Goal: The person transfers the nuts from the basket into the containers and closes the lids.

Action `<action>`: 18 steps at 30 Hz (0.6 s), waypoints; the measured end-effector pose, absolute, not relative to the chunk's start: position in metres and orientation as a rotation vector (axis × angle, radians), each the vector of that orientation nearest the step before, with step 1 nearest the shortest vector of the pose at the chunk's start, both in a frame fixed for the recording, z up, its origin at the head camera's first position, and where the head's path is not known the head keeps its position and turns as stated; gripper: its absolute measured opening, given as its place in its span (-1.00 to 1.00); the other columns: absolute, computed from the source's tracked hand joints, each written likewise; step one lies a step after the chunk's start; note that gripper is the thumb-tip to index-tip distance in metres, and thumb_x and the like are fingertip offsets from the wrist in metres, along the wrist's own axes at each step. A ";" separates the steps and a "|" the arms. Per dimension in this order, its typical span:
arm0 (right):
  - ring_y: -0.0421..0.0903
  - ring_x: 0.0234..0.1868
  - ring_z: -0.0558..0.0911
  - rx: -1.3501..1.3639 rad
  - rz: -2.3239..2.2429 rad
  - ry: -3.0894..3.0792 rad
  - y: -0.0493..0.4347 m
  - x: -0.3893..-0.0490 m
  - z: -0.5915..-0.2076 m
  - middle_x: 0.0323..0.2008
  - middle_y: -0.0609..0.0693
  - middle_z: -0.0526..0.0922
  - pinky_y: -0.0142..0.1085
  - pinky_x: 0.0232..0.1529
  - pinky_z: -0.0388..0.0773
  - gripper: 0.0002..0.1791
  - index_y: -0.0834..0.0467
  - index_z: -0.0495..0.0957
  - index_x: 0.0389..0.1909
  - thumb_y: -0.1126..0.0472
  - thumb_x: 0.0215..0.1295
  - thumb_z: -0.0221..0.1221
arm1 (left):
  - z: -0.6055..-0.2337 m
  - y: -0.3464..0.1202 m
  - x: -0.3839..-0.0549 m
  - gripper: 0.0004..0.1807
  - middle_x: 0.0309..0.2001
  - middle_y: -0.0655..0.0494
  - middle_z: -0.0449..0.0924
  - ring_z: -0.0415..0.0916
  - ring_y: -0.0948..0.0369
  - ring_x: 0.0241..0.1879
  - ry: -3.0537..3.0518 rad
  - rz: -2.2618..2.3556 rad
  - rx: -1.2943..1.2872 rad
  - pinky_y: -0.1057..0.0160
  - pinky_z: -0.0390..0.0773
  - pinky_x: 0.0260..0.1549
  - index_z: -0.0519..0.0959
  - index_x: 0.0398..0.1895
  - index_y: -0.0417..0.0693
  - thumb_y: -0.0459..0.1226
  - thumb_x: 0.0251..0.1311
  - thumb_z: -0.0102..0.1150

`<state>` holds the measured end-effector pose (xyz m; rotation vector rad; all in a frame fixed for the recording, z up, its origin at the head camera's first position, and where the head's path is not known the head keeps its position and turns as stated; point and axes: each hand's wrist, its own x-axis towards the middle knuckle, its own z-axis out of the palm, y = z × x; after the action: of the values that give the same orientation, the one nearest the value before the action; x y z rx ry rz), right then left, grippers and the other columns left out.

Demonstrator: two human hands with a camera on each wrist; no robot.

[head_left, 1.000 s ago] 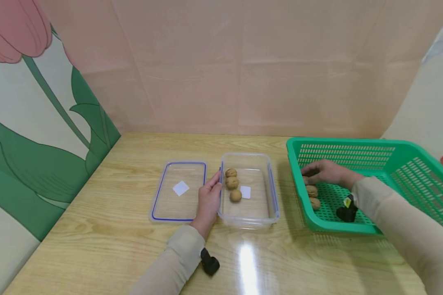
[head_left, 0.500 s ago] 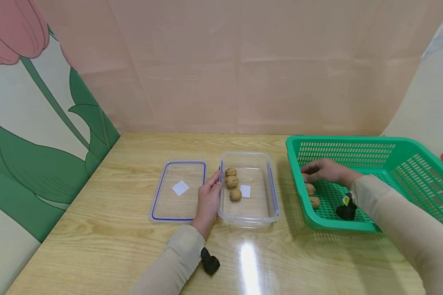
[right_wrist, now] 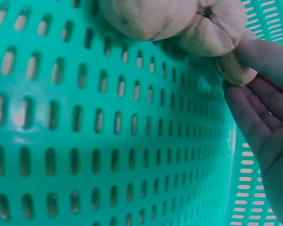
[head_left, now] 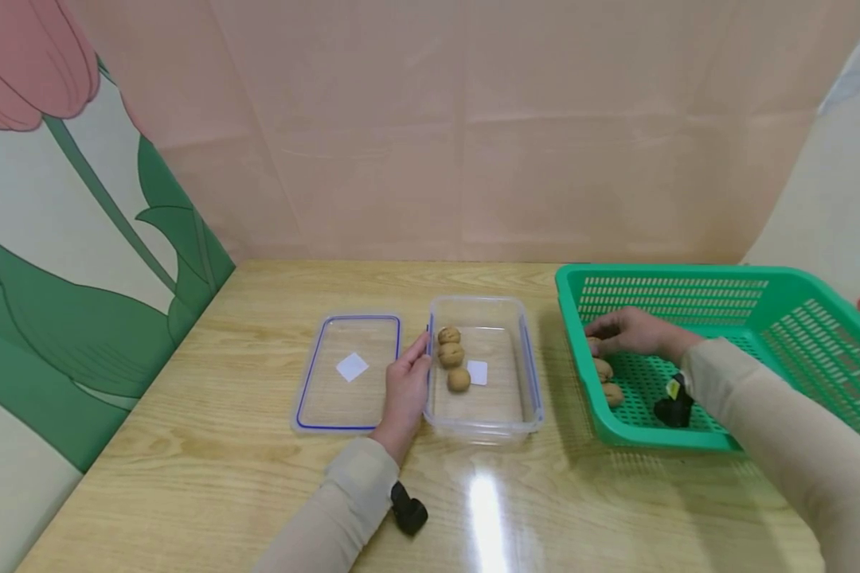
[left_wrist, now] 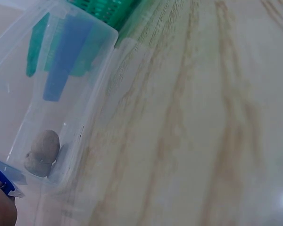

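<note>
My right hand [head_left: 632,331] reaches into the green basket [head_left: 662,439] at its left wall. In the right wrist view, thumb and fingers pinch a walnut [right_wrist: 235,69]. Two more walnuts lie beside it, a near one [right_wrist: 148,16] and one [right_wrist: 216,29] touching the pinched nut. A clear plastic box [head_left: 505,407] stands mid-table, holding three walnuts [head_left: 451,355] along its left side. Against that side rests my left hand [head_left: 404,394], its fingers fairly straight along the outer wall. Only a fingertip [left_wrist: 2,207] of it shows in the left wrist view, near a blue-edged flap.
Left of the box lies its clear lid [head_left: 330,398] with a blue seal and a white square label [head_left: 352,367]. Another white label [head_left: 477,372] shows at the box floor. A pink cloth [head_left: 373,159] hangs behind the wooden table [head_left: 208,446].
</note>
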<state>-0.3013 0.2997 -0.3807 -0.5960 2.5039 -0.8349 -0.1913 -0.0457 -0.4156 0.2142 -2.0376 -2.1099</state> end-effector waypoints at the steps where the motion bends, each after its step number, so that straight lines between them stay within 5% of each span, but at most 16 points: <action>1: 0.12 -0.01 0.57 -0.599 -0.826 2.515 0.300 -0.301 -0.380 -0.03 0.21 0.60 -0.09 -0.09 0.59 -0.47 0.31 0.48 0.07 0.04 0.17 0.22 | -0.416 -0.046 -0.191 -0.57 0.24 0.01 0.38 0.21 0.10 0.30 -2.040 -2.106 0.212 0.16 0.21 0.31 0.41 0.19 -0.16 -0.40 0.23 -0.10; 18: 0.20 0.12 0.46 -0.522 -0.964 2.587 0.307 -0.299 -0.361 0.08 0.22 0.54 0.11 0.06 0.46 -0.41 0.23 0.42 0.16 -0.07 0.23 0.14 | -0.415 -0.046 -0.190 -0.57 0.24 0.04 0.37 0.19 0.11 0.31 -2.041 -2.123 0.212 0.16 0.20 0.31 0.40 0.20 -0.16 -0.40 0.24 -0.11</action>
<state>-0.2989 0.3066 -0.3609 -0.5218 2.5872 -0.9641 -0.1898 -0.0458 -0.4150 0.2118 -2.0413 -2.1226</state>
